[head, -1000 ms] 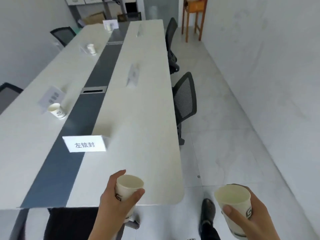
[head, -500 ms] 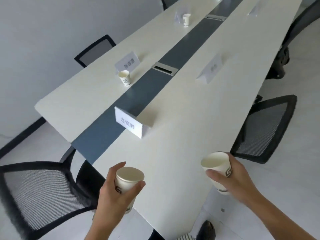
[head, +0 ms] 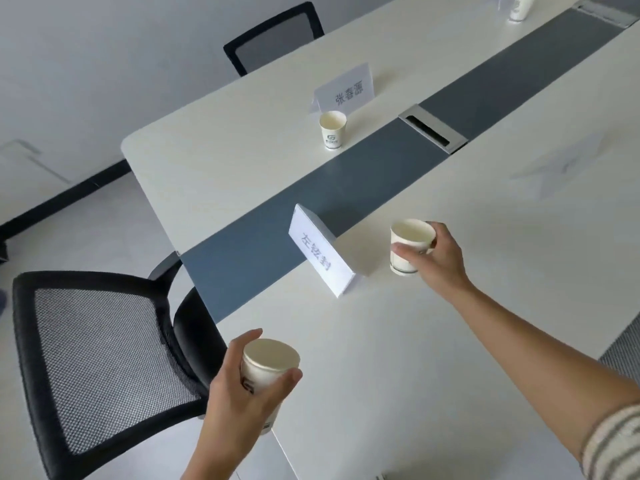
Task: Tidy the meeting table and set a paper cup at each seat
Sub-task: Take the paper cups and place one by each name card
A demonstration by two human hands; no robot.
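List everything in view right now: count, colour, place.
table: one, white with a grey centre strip, fills most of the view
cable hatch: one, silver, set in the strip
paper cups: four, white; far cup stands by the far card, top-edge cup is cut off by the frame, left-hand cup and right-hand cup are held
name cards: three clear, white; near card at the strip's edge, far card across the strip, pale card on the right
chairs: two clear, black mesh; end chair lower left, far-side chair at the top
left hand: grips its cup over the near table edge
right hand: grips its cup beside the near card
sleeve: striped, right forearm
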